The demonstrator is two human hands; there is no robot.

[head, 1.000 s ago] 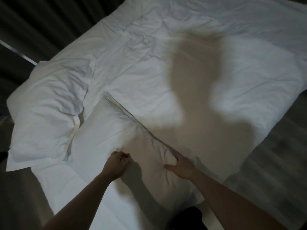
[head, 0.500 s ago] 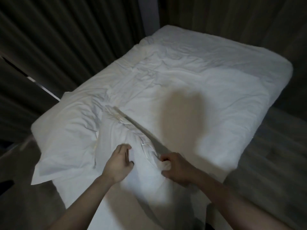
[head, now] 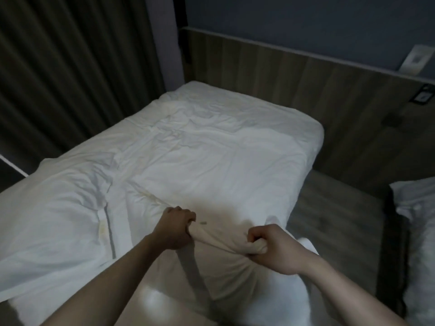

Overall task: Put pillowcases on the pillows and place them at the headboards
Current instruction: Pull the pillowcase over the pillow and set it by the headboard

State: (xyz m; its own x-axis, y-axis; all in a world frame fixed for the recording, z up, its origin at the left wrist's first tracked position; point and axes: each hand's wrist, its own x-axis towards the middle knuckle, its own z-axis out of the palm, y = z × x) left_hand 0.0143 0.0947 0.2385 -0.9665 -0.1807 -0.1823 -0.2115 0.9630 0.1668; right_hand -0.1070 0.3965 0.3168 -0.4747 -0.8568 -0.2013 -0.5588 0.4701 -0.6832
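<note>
Both hands gripped the same pillow (head: 226, 262) at the near edge of the bed (head: 211, 147). The left hand (head: 175, 228) was closed into a fist on the white fabric, its fingers (head: 186, 214) curled over the top of a gathered fold with the knuckles facing away from the camera. The right hand (head: 274, 249) was likewise clenched, its fingers (head: 255, 232) wrapped round a thick bunch of the cloth that bulged out past the thumb side. Between the two fists the fabric ran as a taut ridge, and the body of the pillow hung below and toward the camera, between the forearms. Whether the cloth held was the pillowcase or the pillow itself could not be told.

A second pillow (head: 58, 222) lay flat on the bed to the left, just beside the left hand but not touching it. The rumpled white bedding stretched away to a wooden headboard panel (head: 306, 74). At the right edge, part of another white bed (head: 419, 231) showed across a strip of wooden floor (head: 334, 208).
</note>
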